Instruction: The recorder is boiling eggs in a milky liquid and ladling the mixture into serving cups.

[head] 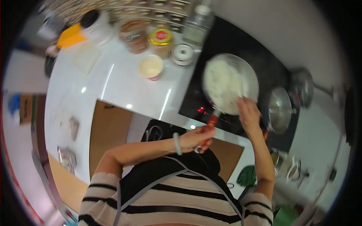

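Note:
My left hand (198,139), with a pale bangle at the wrist, is closed around the red handle (212,122) of a pan (251,84) on a black cooktop (232,34). A white, soft-looking food (222,80) covers much of the pan's inside. My right hand (249,114) is at the pan's near right rim, fingers together and pointing into it. A thin, blurred utensil seems to run up from its fingertips; what it is cannot be told. Red indicator lights glow on the cooktop beside the handle.
Left of the cooktop, a white counter (124,84) holds an open cup (151,66), a yellow-lidded jar (160,39), a jar of brown contents (134,36), a round lidded container (182,53) and a clear bottle (197,26). Another metal pan (280,110) stands close at the right.

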`<state>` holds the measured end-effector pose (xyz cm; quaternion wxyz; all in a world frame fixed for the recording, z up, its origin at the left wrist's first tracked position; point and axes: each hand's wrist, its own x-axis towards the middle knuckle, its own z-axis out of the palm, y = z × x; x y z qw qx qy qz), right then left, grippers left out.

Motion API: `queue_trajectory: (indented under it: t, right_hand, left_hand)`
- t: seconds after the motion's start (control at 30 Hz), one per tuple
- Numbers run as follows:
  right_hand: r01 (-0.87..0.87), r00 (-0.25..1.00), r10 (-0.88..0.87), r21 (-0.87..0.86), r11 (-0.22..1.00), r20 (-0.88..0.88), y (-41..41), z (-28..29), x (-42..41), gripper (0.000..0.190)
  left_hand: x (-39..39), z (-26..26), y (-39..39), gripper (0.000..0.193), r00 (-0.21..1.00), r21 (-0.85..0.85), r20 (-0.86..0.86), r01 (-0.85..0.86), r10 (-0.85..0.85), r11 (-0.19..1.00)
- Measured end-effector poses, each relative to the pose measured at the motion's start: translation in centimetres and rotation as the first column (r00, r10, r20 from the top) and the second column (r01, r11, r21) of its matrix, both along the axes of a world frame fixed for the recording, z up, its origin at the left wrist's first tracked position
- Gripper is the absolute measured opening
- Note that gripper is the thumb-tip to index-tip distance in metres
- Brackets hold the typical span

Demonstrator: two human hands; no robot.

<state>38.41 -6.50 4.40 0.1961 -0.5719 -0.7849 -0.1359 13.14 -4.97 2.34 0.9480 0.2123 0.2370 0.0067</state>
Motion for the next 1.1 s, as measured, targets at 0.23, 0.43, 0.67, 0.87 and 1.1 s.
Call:
queue_trajectory:
  t: [0.23,0.43,0.67,0.87,1.1]
  right_hand:
    - [0.164,0.329,-0.39,-0.355,0.92,-0.86,-0.3,1.7,-2.3,0.022]
    - [0.038,-0.251,-0.544,-0.569,0.821,-0.801,-2.7,3.7,-0.6,0.03]
    - [0.247,0.136,-0.44,-0.4,0.883,-0.887,-5.5,8.1,0.2,0.027]
    - [0.297,0.643,-0.456,-0.348,0.889,-0.616,-4.5,10.5,1.0,0.018]
    - [-0.083,0.964,0.121,-0.166,0.983,0.236,-2.2,4.7,4.3,0.047]
  left_hand:
    - [0.2,1.3,0.6,0.041,0.998,-0.042,-0.036,0.056,-0.057,0.998]
    - [0.4,1.1,0.6,0.057,0.994,-0.039,-0.062,0.084,-0.086,0.996]
    - [0.3,1.4,0.9,0.057,0.99,-0.042,-0.075,0.113,-0.116,0.993]
    - [0.1,1.3,1.1,0.057,0.991,-0.02,-0.068,0.118,-0.119,0.993]
    - [0.2,1.1,0.8,0.055,0.991,-0.028,-0.057,0.124,-0.125,0.992]
